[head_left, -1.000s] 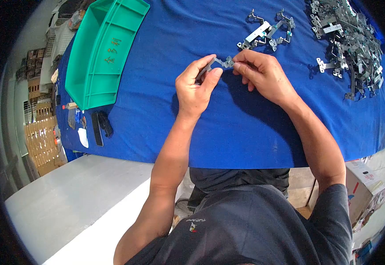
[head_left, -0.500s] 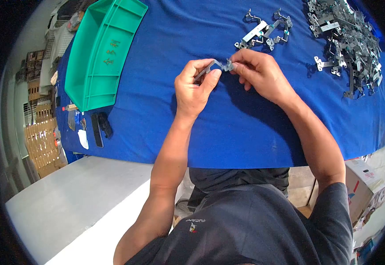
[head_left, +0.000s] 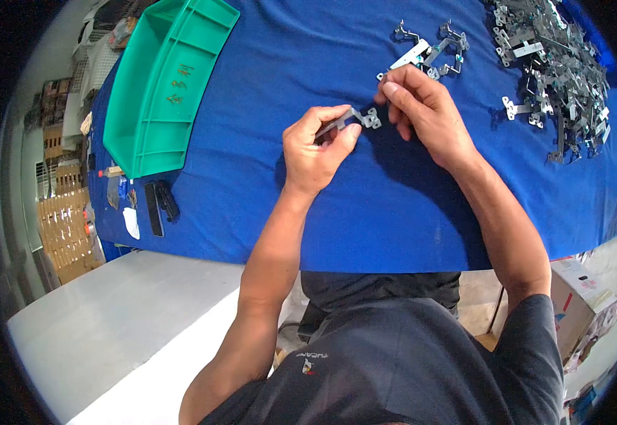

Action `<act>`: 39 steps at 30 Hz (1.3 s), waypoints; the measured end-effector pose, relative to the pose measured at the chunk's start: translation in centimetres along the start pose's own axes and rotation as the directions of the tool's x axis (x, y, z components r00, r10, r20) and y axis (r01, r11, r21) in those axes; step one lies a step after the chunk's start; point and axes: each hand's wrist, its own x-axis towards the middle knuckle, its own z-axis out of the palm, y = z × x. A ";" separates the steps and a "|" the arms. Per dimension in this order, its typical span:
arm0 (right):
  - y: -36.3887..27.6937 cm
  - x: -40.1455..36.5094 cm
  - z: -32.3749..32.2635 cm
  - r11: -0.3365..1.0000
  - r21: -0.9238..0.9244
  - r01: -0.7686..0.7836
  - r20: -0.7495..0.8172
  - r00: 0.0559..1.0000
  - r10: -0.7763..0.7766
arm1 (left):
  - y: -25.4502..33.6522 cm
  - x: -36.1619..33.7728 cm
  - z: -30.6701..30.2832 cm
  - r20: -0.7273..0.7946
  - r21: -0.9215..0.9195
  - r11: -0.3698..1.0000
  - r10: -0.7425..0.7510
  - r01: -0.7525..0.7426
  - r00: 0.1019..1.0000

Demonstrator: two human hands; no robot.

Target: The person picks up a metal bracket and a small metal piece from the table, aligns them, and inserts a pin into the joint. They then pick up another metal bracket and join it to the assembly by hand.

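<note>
My left hand [head_left: 312,152] is closed around a metal hinge [head_left: 371,119], thumb below and fingers above. The hinge's plate with holes sticks out to the right, past the fingertips. Up and to the right of it, apart from the hinge, is my right hand [head_left: 425,113]. Its thumb and forefinger are pinched together, and whatever lies between them is hidden or too small to make out. Just beyond the right fingertips several loose hinges [head_left: 413,54] lie on the blue cloth [head_left: 287,49].
A large heap of metal hinges [head_left: 570,78] covers the right side of the table. At the left stands a green plastic bin [head_left: 160,85] with writing on its side. A black oblong object [head_left: 154,209] and small items lie below it. A carton [head_left: 581,290] stands beyond the front edge.
My right hand has come off the hinge and moved slightly up and right. The hinge stays in my left hand, now slightly lower, with its holed plate in plain sight.
</note>
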 end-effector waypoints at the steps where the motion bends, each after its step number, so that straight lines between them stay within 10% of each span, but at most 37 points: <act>1: -0.1 0.0 -0.1 0.995 -0.100 0.001 0.062 0.998 0.006 | -0.3 0.0 0.0 -0.044 -0.034 0.999 0.000 -0.001 0.999; 7: -1.2 -0.7 0.1 0.927 -0.374 0.004 0.199 0.977 0.077 | -0.6 0.1 0.3 -0.148 -0.115 0.992 0.033 -0.050 0.988; 39: -0.2 -0.3 -0.3 0.969 -0.245 0.006 0.210 0.976 0.047 | 0.3 0.2 0.1 0.057 0.000 1.000 -0.018 0.018 0.998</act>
